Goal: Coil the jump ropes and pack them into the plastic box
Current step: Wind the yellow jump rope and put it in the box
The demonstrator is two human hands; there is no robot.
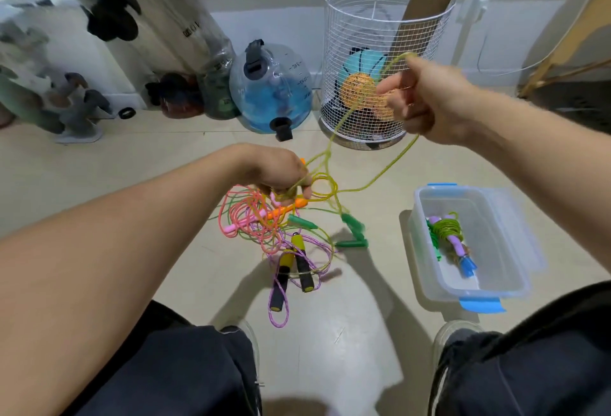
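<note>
Though raised, right hand [426,98] fisted.

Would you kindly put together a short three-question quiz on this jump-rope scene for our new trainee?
1. True or false: the plastic box already holds a coiled rope.
2. Which rope is the right hand pulling up? A) yellow-green rope B) pink rope C) purple rope
3. Fill in: the left hand grips strands directly above the tangled ____ on the floor.

Key: 1 true; 2 A; 3 pile.
</note>
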